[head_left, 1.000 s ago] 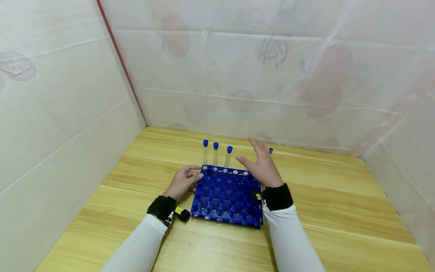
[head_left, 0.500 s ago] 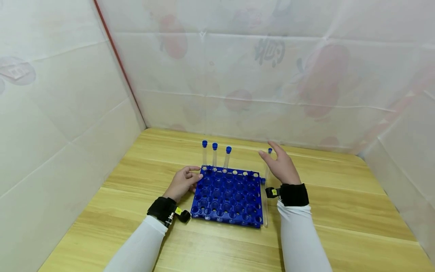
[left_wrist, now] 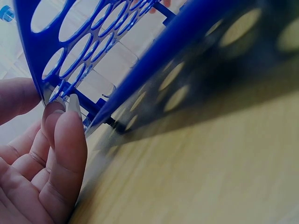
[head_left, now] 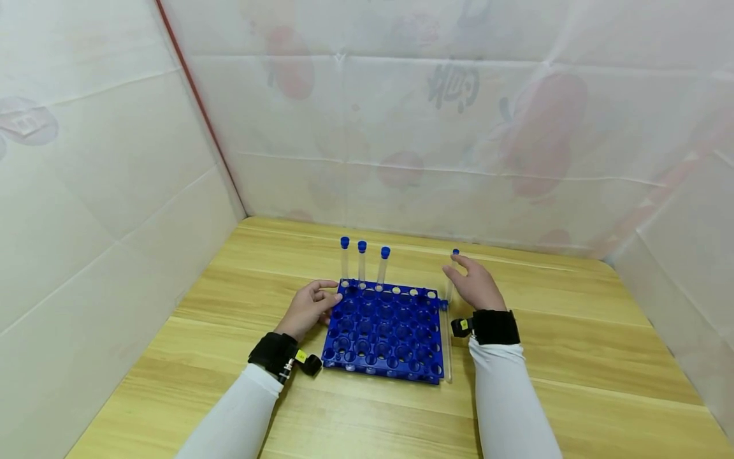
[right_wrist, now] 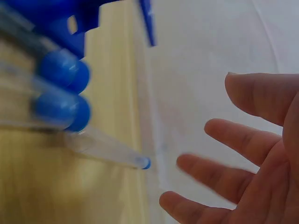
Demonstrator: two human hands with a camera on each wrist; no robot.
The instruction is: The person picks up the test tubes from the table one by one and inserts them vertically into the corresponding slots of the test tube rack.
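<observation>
Fingers of your right hand hang spread and empty, now moved off the rack to its right edge, beside the loose tubes; your left hand still grips the rack's left edge.

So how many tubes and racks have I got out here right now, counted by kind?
Rack: 1
Tubes standing in the rack: 3
Tubes lying beside it: 3, going by the blue caps in the right wrist view
Total: 7
</observation>
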